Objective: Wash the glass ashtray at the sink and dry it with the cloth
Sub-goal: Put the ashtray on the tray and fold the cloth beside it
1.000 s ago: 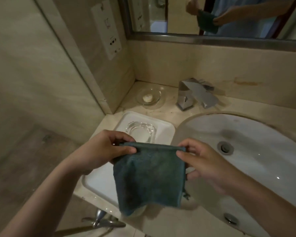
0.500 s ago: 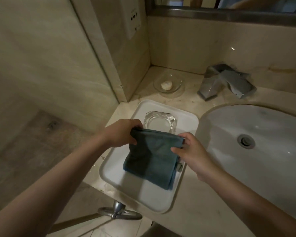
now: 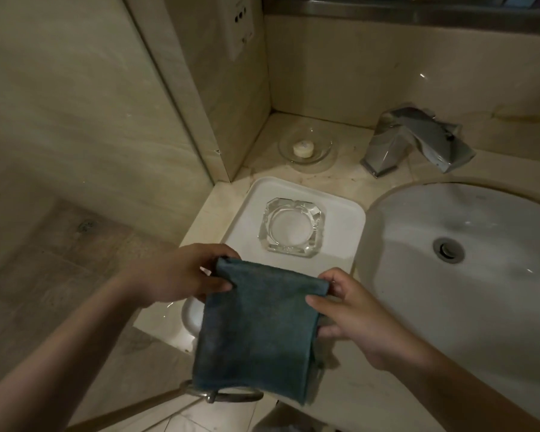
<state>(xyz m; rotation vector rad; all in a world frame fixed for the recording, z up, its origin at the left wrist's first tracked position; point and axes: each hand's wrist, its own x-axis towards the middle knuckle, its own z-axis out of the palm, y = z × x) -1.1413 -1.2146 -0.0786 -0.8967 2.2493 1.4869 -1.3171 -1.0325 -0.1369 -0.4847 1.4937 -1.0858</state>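
A square glass ashtray (image 3: 291,229) sits upright on the far part of a white tray (image 3: 340,213), left of the white sink basin (image 3: 468,294). A dark teal cloth (image 3: 259,332) hangs folded in front of the tray's near half. My left hand (image 3: 181,277) pinches the cloth's upper left corner. My right hand (image 3: 356,319) pinches its upper right corner, fingers curled behind the edge. Both hands are apart from the ashtray, nearer to me than it.
A chrome faucet (image 3: 418,140) stands behind the basin, whose drain (image 3: 448,250) is open. A clear dish with a small soap (image 3: 304,148) sits in the counter's back corner. A metal towel ring (image 3: 222,395) hangs below the counter edge. A wall panel runs along the left.
The cloth has been lifted off the tray's near part and now hangs longer between both hands. The view has tilted down further and drawn nearer; the ashtray has stayed in place.
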